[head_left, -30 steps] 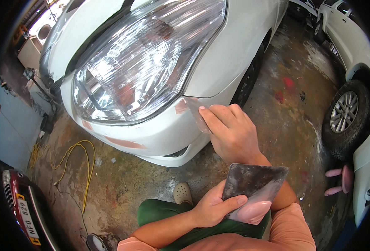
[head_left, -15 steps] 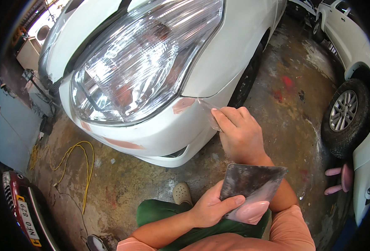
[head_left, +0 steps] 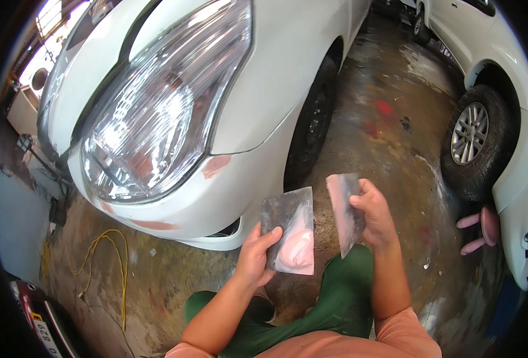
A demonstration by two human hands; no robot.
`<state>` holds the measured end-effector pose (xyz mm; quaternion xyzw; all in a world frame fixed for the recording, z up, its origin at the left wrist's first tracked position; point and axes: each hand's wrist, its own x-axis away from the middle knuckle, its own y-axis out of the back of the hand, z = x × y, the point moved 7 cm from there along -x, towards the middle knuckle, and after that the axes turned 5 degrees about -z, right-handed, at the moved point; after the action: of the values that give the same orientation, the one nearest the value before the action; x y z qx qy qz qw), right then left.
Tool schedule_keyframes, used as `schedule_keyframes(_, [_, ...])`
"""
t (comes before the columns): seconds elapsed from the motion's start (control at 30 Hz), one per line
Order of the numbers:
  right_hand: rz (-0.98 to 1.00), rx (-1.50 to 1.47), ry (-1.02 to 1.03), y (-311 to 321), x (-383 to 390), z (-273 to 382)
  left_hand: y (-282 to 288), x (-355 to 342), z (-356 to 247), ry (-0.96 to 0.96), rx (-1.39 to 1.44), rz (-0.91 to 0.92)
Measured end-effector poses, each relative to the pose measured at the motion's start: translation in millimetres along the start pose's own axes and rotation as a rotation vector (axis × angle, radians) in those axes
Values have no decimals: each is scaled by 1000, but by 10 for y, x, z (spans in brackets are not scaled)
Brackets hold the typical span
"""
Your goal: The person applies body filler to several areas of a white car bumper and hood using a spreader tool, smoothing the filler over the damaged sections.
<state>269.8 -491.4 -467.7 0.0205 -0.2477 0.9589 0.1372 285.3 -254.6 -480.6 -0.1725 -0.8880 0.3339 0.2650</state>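
While clamping left hand [head_left: 254, 258] on a dark plate [head_left: 277, 210] with pink putty [head_left: 299, 247] near its lower right corner, got right hand [head_left: 375, 216] clamped on a smeared spreader [head_left: 342, 206].

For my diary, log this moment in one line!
left hand: holding plate with pink paste; right hand: holding pink-smeared spreader; bumper: pink patches

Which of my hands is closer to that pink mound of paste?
Left. Your left hand grips the dark plate bearing the pink mound, just left of it; your right hand is farther off to its right, holding the smeared spreader.
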Motion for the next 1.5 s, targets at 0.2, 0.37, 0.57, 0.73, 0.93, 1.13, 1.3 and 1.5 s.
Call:
schedule_keyframes(0.2, [49,164,-139,197,145,-292,1,-165,340,146,-41,39])
schedule_keyframes(0.37, [-162,260,-73,640,398,-133,-47,-270,234,29,-10,-25])
schedule_keyframes(0.57, [-118,358,586,120,709,10,-73,-515,430,-41,-9,-104])
schedule_keyframes(0.73, [65,974,826,-352,999,3,-144,-497,534,-59,-14,-114])
schedule_keyframes(0.93, [48,1312,781,340,816,-132,-278,-549,516,-22,-4,-181])
schedule_keyframes(1.13, [-114,1583,814,185,972,142,-302,-483,182,-472,-192,-115])
schedule_keyframes(1.3, [12,1684,975,-238,965,227,-543,-430,92,-627,-325,-58])
schedule_keyframes(1.5, [124,1659,932,-337,832,121,-543,-415,5,-696,-462,-115])
